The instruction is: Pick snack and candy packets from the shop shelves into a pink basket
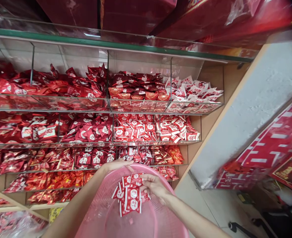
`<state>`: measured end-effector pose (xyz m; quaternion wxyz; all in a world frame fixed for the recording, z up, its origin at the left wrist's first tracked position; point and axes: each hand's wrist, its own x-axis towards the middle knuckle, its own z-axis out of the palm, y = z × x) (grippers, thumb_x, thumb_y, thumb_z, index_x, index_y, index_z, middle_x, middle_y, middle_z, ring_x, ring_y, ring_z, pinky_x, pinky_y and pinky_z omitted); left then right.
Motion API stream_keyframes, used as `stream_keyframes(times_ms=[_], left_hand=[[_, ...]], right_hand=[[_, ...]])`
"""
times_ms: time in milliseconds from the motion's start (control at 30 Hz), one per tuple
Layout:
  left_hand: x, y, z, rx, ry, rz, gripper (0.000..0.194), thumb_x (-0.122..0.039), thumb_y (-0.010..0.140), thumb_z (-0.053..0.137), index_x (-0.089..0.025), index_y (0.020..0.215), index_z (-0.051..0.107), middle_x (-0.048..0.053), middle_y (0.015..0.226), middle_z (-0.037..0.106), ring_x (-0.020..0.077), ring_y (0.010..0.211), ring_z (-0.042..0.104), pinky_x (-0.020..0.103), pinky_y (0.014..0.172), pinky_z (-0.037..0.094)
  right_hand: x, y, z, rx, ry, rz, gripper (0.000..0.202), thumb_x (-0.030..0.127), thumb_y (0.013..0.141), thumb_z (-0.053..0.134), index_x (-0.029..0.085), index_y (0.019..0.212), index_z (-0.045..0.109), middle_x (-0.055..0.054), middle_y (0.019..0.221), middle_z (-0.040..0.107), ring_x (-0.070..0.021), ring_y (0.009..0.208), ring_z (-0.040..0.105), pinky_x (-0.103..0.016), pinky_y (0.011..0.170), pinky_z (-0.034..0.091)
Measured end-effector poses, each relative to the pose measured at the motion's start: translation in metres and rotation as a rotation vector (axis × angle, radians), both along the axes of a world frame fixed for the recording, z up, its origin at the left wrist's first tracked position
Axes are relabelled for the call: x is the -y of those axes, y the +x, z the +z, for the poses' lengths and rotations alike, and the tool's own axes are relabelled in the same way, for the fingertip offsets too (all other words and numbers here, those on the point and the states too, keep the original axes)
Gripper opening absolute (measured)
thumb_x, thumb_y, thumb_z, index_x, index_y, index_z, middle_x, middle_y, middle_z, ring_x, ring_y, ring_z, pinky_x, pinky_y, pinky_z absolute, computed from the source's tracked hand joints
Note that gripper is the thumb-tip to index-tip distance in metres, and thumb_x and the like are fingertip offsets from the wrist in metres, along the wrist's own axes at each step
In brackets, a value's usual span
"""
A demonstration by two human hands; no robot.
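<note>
A pink plastic basket (100, 198) with a perforated wall is tilted in front of me. My left hand (117, 164) is closed over its far rim, and the thumb shows at the edge. Inside the basket, near the far wall, is a small bunch of red-and-white candy packets (133, 200) with white round labels. My right hand (154, 186) reaches over the basket with curled fingers pinching packets at the upper right of this bunch. Some fingertips are hidden behind the packets.
Tiered shelves with clear dividers (108, 79) hold many red wrapped packets (136, 127) beyond the basket. A glass shelf edge (126, 48) runs overhead below large red boxes (133, 16). A white wall (237, 109), red bags (272, 138) and black chair legs (242, 228) are at right.
</note>
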<state>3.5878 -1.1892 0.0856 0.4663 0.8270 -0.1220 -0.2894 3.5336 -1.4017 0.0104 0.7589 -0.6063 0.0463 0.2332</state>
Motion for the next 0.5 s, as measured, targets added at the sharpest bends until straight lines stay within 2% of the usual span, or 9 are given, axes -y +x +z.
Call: stream_keyframes(times_ms=[167,300,400,500], left_hand=[[0.0012,0.0022,-0.0013,0.012,0.014,0.006,0.054,-0.068,0.07,0.047,-0.024,0.08,0.076,0.003,0.085,0.071,0.0243,0.086,0.059,0.029,0.082,0.04],[0.0007,0.0041,-0.0048,0.01,0.0,0.012,0.053,-0.067,0.071,0.046,-0.024,0.078,0.076,0.003,0.086,0.071,0.024,0.086,0.059,0.03,0.082,0.039],[-0.0004,0.0046,-0.0062,-0.046,-0.001,0.014,0.053,-0.068,0.069,0.047,-0.024,0.08,0.076,0.003,0.078,0.071,0.0238,0.08,0.06,0.031,0.077,0.042],[-0.0005,0.0034,-0.0064,-0.045,-0.01,0.051,0.052,-0.069,0.066,0.05,-0.024,0.075,0.076,0.003,0.078,0.07,0.024,0.08,0.06,0.029,0.072,0.043]], right_hand=[[0.0007,0.0021,-0.0077,0.002,-0.007,-0.012,0.022,0.016,0.071,0.061,0.014,0.093,0.059,0.0,0.063,0.062,-0.0086,0.054,0.06,-0.018,0.049,0.044],[0.0,0.0017,-0.007,0.022,-0.022,-0.016,0.019,0.016,0.07,0.061,0.015,0.088,0.058,0.0,0.071,0.062,-0.0087,0.054,0.061,-0.018,0.048,0.044],[-0.0005,0.0012,-0.0054,0.041,-0.042,0.0,0.02,0.021,0.069,0.063,0.015,0.087,0.057,0.0,0.072,0.062,-0.0086,0.054,0.06,-0.019,0.048,0.044],[-0.001,0.0022,-0.0073,0.071,-0.081,0.028,0.028,0.03,0.067,0.065,0.015,0.09,0.056,0.002,0.067,0.061,-0.0081,0.052,0.059,-0.02,0.049,0.043]])
